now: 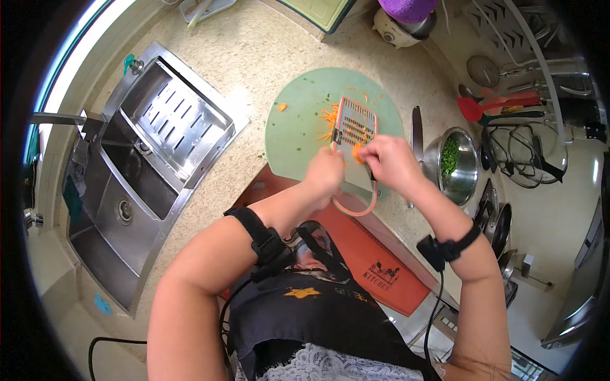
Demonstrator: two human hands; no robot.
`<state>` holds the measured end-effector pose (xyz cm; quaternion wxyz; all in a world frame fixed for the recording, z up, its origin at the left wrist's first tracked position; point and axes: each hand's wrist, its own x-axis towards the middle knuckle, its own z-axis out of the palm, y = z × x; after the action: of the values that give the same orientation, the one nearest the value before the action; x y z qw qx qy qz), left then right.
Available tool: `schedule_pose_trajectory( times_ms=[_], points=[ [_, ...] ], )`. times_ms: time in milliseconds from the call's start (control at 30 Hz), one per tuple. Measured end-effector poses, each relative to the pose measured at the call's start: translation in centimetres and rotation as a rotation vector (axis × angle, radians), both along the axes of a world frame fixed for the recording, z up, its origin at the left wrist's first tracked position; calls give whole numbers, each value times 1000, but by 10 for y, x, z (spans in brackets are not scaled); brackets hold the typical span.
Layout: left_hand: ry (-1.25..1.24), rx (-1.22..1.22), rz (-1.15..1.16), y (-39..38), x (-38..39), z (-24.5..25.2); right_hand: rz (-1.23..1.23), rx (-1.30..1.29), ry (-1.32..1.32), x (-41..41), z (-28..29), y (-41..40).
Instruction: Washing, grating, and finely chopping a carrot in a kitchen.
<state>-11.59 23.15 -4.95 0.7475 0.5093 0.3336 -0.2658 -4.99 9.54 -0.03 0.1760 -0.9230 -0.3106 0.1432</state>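
My left hand (pixel 326 174) grips the side of a metal grater (pixel 360 119) with an orange-red rim, tilted over a round green cutting board (pixel 290 128). A small piece of carrot (pixel 357 153) is pinched in the fingers of my right hand (pixel 388 159), against the lower part of the grater's face. Orange carrot shreds (pixel 329 119) lie on the board beside the grater's left edge. Toward the board's left rim sits a carrot scrap (pixel 282 107), with green bits scattered around.
Right of the board lie a knife (pixel 417 133) and a steel bowl (pixel 464 183) of chopped greens (pixel 449 156). A steel sink (pixel 124 209) with a perforated tray (pixel 176 119) is at left. Behind stand another board (pixel 317 12) and a small appliance (pixel 393 33). Utensils hang at right.
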Motion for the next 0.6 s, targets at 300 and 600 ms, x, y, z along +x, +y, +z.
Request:
schedule_pose_trajectory(
  times_ms=[300, 600],
  points=[
    [-1, -20, -45, -7, -3, 14, -187, -38, -67, 68, -54, 0],
    [-39, 33, -91, -3, 2, 3, -119, 143, 293, 87, -74, -46]
  ],
)
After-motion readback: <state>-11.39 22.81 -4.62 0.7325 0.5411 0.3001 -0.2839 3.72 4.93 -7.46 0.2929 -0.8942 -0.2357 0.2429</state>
